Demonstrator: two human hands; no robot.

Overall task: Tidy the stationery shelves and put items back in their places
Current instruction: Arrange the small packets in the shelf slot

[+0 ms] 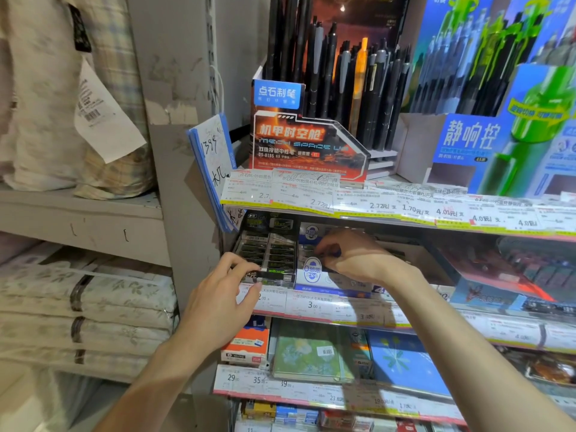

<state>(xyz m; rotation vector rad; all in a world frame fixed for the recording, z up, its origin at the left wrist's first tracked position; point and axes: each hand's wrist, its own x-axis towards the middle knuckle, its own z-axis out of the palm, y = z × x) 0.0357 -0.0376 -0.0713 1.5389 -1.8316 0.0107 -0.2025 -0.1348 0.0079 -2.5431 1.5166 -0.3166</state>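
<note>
1. Your left hand (224, 294) grips the front edge of the black eraser tray (266, 255) on the middle shelf; thumb and fingers are curled round its rim.
2. Your right hand (352, 255) reaches into the white eraser box (311, 272) just beside the tray. Its fingertips pinch something small and blue; too blurred to name.
3. Both boxes sit at the shelf's front lip, above the price labels (311, 304).
4. Risk: pulling the black tray forward may tip it off the lip, spilling its rows of erasers onto the notebooks (308, 353) below.
5. Risk: your right wrist sits close under the upper shelf; lifting quickly may knock the hanging price tags (383, 207) loose.
6. Risk: the pinched piece may land in the wrong slot, since the view is dim.
</note>
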